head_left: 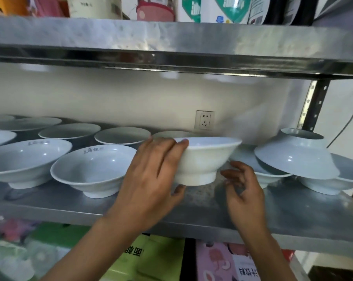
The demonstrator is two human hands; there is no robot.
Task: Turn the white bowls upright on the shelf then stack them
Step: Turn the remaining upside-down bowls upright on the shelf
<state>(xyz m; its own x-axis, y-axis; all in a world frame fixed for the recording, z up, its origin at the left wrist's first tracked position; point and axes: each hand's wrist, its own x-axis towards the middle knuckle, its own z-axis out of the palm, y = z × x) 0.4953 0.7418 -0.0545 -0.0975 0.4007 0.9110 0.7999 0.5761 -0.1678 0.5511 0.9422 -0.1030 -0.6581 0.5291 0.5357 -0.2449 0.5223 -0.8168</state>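
Note:
My left hand [151, 175] grips a white bowl [204, 159] by its left rim, fingers over the edge and thumb under the foot; the bowl is upright, slightly tilted, just above the steel shelf [191, 213]. My right hand [242, 187] hovers beside the bowl's foot on the right, fingers loosely curled and holding nothing. Several upright white bowls stand in rows on the left, the nearest being a bowl [92, 169] with printed characters. On the right an upside-down bowl [293, 157] lies tilted on top of upright bowls [333, 179].
An upper steel shelf [171, 43] runs close overhead, carrying packages. A wall socket [205, 123] sits behind the bowls. A shelf post [313, 104] stands at the right. Bags and boxes [151, 260] lie below the shelf.

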